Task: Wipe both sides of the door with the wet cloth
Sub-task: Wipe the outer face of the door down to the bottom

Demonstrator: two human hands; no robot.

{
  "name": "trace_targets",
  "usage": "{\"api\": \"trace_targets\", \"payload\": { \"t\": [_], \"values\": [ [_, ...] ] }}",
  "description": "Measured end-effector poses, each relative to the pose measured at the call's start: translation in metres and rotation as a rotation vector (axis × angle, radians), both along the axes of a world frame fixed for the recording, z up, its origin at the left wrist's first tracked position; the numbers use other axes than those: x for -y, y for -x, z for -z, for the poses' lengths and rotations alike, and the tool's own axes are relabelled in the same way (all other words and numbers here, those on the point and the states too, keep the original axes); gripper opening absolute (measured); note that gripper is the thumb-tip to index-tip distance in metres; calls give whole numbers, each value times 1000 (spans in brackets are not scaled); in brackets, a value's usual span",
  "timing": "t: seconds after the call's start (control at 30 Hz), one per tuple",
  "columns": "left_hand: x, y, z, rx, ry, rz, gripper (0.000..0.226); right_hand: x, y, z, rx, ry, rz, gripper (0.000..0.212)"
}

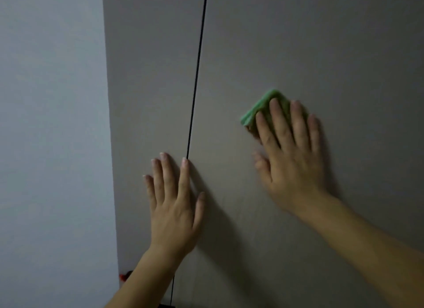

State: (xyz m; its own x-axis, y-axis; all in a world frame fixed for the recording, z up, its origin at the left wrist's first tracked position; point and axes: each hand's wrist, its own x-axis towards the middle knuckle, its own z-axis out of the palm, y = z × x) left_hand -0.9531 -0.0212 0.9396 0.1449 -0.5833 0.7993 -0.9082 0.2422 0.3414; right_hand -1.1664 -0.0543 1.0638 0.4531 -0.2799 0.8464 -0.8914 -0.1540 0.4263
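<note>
My right hand (291, 156), fingers straight, presses the green cloth (257, 110) against the door (321, 44); my left hand (174, 206) rests flat, spread. I judge this face unfinished, the other side untouched.

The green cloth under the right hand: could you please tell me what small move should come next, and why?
Probably slide the right hand and green cloth sideways across the door, toward its bare right part: straight fingers press the cloth flat, and the left hand braces at the dark seam.
</note>
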Motion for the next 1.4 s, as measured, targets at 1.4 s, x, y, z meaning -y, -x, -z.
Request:
{"api": "trace_targets", "payload": {
  "t": [1.4],
  "values": [
    [-9,163,-34,369,99,109,76,-15,198,111,-29,-83,11,77]
  ]
}}
